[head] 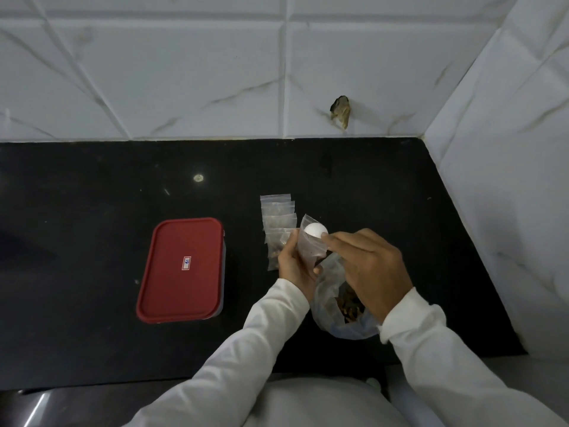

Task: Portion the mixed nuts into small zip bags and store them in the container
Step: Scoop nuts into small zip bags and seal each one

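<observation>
My left hand [294, 265] holds a small clear zip bag [311, 246] upright by its side, mouth up. My right hand [369, 268] grips a white spoon whose round bowl [315, 231] sits at the bag's mouth. Below my hands lies a large open plastic bag of mixed nuts [345, 306], partly hidden by my right hand. A row of several small zip bags [277, 220], some with nuts inside, lies on the black counter just behind my left hand. The container [181, 269], shut under its red lid, stands to the left.
The black counter [92, 211] runs to a white tiled back wall [215, 72] and a tiled side wall [508, 180] on the right. A chipped hole [340, 110] marks the back wall. The counter's front edge is near my body.
</observation>
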`<state>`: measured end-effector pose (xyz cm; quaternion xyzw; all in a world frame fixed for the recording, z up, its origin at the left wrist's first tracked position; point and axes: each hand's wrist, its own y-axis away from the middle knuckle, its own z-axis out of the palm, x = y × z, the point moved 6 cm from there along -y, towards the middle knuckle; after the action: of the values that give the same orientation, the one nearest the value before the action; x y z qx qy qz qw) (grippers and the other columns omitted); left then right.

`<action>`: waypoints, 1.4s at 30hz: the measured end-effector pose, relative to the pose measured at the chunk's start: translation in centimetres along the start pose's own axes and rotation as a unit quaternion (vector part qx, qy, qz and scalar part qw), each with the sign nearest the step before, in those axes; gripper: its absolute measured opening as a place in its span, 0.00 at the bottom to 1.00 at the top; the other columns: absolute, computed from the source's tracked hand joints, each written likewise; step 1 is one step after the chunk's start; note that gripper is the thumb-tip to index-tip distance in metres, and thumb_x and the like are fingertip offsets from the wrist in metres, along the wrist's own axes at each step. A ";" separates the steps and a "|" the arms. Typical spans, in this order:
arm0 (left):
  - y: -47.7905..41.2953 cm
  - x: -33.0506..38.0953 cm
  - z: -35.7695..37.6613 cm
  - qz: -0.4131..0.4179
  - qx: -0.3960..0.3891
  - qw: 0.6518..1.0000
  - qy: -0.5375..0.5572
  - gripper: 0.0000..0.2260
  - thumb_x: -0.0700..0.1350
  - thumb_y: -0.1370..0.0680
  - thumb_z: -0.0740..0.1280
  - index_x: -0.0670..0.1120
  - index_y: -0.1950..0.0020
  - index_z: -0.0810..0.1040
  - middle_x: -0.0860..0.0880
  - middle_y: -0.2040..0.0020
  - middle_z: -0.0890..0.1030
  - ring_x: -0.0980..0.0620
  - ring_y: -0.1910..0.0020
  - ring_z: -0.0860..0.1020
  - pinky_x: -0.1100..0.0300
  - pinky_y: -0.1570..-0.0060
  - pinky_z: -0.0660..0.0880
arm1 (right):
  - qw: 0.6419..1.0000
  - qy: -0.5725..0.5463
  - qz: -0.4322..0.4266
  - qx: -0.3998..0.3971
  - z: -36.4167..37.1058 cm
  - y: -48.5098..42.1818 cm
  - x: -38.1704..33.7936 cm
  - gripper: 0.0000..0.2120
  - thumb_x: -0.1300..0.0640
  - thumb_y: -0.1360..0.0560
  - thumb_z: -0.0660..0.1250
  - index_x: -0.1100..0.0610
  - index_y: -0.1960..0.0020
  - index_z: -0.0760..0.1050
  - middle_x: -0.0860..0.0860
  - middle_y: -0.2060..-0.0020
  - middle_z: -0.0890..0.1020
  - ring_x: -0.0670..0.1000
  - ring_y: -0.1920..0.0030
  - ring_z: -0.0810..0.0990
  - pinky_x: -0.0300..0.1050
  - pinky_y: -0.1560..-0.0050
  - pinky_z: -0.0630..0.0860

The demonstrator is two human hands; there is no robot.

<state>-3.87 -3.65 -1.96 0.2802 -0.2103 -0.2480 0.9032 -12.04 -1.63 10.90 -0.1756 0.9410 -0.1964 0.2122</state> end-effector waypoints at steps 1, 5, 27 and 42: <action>0.0 0.0 -0.2 -0.001 0.006 1.000 0.006 0.21 0.59 0.22 0.63 0.41 0.48 0.81 0.44 0.61 0.81 0.51 0.68 0.77 0.66 0.78 0.65 | 1.000 -0.005 -0.019 0.012 0.1 0.0 0.0 0.09 0.65 0.23 0.61 0.61 0.49 0.79 0.55 0.66 0.82 0.50 0.65 0.80 0.40 0.61 0.71; 0.2 0.1 -0.7 -0.001 0.042 0.999 -0.009 0.19 0.58 0.22 0.63 0.43 0.45 0.80 0.45 0.63 0.81 0.53 0.72 0.75 0.67 0.80 0.64 | 0.997 -0.054 0.019 0.056 -1.1 0.1 0.7 0.09 0.65 0.25 0.67 0.61 0.45 0.78 0.53 0.60 0.84 0.46 0.60 0.81 0.35 0.56 0.76; 2.1 -2.9 -6.6 0.036 0.114 0.988 -0.102 0.15 0.55 0.20 0.62 0.45 0.46 0.79 0.45 0.60 0.79 0.53 0.75 0.70 0.65 0.83 0.61 | 0.937 -0.027 0.226 -0.265 4.1 9.1 8.4 0.09 0.65 0.26 0.67 0.56 0.53 0.86 0.55 0.57 0.85 0.56 0.54 0.82 0.50 0.51 0.78; 3.6 -5.4 -7.7 0.063 0.133 0.984 -0.100 0.14 0.53 0.19 0.60 0.44 0.50 0.76 0.46 0.66 0.74 0.54 0.78 0.68 0.65 0.83 0.60 | 0.947 -0.023 0.180 -0.263 4.3 11.6 7.9 0.06 0.66 0.31 0.69 0.60 0.61 0.84 0.58 0.65 0.81 0.60 0.64 0.80 0.53 0.65 0.78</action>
<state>-2.94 5.13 -6.86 0.3576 -0.3476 -0.1868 0.8464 -19.65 3.81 -0.46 -0.0575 0.9701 0.1040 0.2117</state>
